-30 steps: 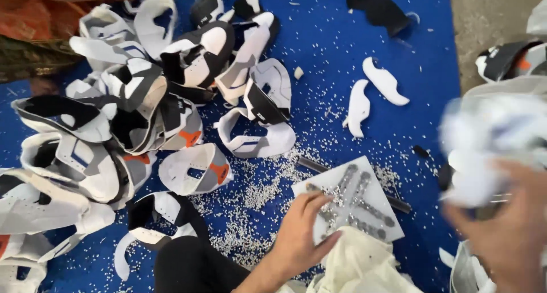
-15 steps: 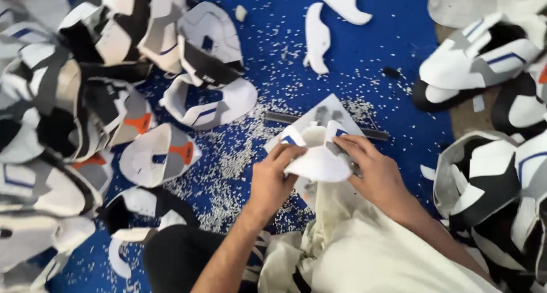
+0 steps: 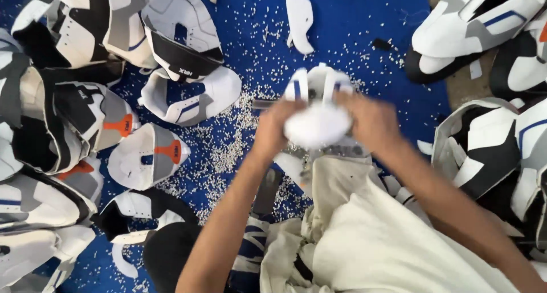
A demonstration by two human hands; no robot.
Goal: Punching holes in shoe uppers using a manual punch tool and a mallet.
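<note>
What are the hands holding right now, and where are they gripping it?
Both hands, left hand and right hand, grip a white shoe upper by its opposite side edges.

Open blue mat point(image 3: 364, 25) upper centre, only white crumbs point(image 3: 228, 145) and narrow white strip point(image 3: 299, 16) there. Left half crowded: stacked shoe uppers point(image 3: 74, 116) from top to bottom edge. Right edge blocked by more uppers point(image 3: 490, 150). Lower centre filled by cream cloth point(image 3: 376, 236). Narrow lane of mat runs between left pile and hands point(image 3: 273, 127) point(image 3: 370, 119), crumb-strewn.
</note>
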